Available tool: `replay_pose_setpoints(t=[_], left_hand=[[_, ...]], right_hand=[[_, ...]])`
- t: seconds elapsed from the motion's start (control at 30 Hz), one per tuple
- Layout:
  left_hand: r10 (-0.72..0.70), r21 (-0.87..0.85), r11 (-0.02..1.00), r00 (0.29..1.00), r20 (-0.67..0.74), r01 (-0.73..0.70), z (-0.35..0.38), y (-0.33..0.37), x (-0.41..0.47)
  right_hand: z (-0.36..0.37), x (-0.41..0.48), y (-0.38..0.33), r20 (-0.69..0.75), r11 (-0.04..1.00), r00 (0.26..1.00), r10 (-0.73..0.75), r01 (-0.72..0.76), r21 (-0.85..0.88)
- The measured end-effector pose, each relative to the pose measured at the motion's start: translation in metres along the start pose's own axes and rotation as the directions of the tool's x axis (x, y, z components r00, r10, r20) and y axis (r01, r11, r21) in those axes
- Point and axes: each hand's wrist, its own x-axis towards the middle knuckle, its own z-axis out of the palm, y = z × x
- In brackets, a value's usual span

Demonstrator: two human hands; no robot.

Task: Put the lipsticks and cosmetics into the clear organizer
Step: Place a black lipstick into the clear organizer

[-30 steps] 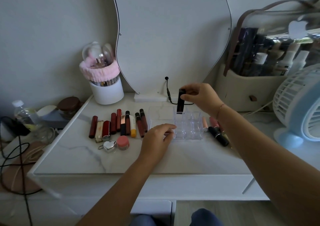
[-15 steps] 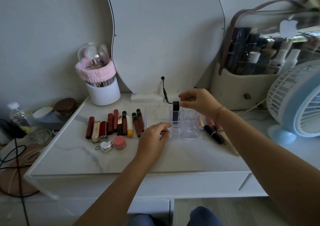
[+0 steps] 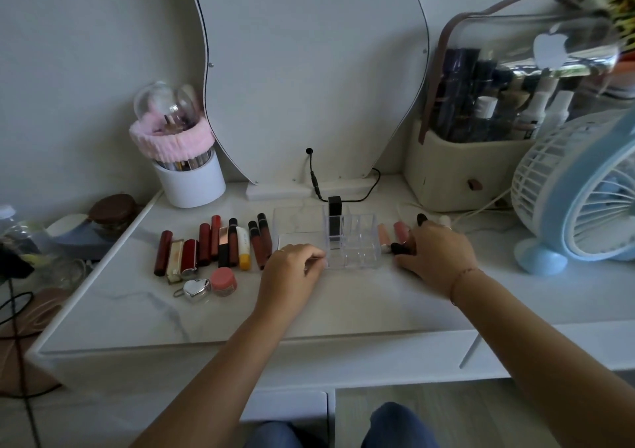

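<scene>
The clear organizer (image 3: 357,241) stands mid-table, with one black lipstick (image 3: 334,221) upright in its back left slot. My left hand (image 3: 292,269) rests against the organizer's front left corner, fingers curled on its edge. Over the loose tubes just right of the organizer lies my right hand (image 3: 436,255), its fingers closed around a black lipstick (image 3: 398,248) lying there. Two pink tubes (image 3: 383,236) lie between that hand and the organizer. To the left, a row of several red and brown lipsticks (image 3: 220,245) lies flat, with a pink jar (image 3: 223,281) and a silver heart case (image 3: 196,289) in front.
A mirror leans on the wall behind, with a black cable (image 3: 314,179) at its base. A white brush cup (image 3: 189,183) stands back left. A cream cosmetic bag (image 3: 481,159) and a blue fan (image 3: 577,190) fill the right side. A brown-lidded jar (image 3: 111,209) sits off the table's left edge.
My right hand lowered the black lipstick into the back left slot, let go of it, then moved right and down onto the loose tubes. The left hand stayed at the organizer.
</scene>
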Motion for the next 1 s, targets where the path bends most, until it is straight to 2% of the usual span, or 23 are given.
replay_pose_setpoints(t=[0.1,0.17,0.27,0.33,0.4,0.5,0.6,0.77,1.0], left_hand=[[0.000,-0.026,1.000,1.000,-0.005,0.000,-0.002,0.002,0.000],[-0.005,-0.071,0.997,0.998,-0.069,0.000,-0.006,0.002,0.005],[-0.051,-0.100,0.994,0.992,-0.120,0.039,-0.013,0.003,0.029],[-0.095,-0.165,0.983,0.993,-0.077,0.081,-0.015,0.004,0.052],[-0.132,-0.216,0.967,0.991,0.025,0.135,-0.014,0.007,0.073],[-0.172,-0.207,0.954,0.962,0.210,0.216,-0.008,0.005,0.093],[-0.165,-0.170,0.959,0.935,0.313,0.226,0.001,0.002,0.100],[-0.156,-0.203,0.955,0.948,0.278,0.217,0.001,-0.002,0.103],[-0.133,-0.243,0.946,0.942,0.309,0.214,-0.003,-0.006,0.105]], right_hand=[[-0.002,-0.001,-0.003,-0.003,0.999,1.000,-0.012,0.012,-0.035],[-0.006,0.001,-0.002,0.018,1.000,1.000,-0.005,0.005,-0.006],[-0.021,0.007,0.000,0.023,0.968,1.000,0.016,-0.021,0.249],[-0.035,0.016,-0.001,-0.030,0.882,0.999,0.011,0.004,0.472],[-0.048,0.027,-0.010,-0.115,0.751,0.993,0.022,0.059,0.658],[-0.052,0.045,-0.030,-0.188,0.561,0.981,0.057,0.124,0.818],[-0.042,0.058,-0.044,-0.179,0.502,0.983,0.050,0.130,0.855],[-0.026,0.068,-0.047,-0.179,0.493,0.983,0.030,0.141,0.858],[-0.023,0.072,-0.049,-0.213,0.494,0.976,-0.039,0.204,0.845]])
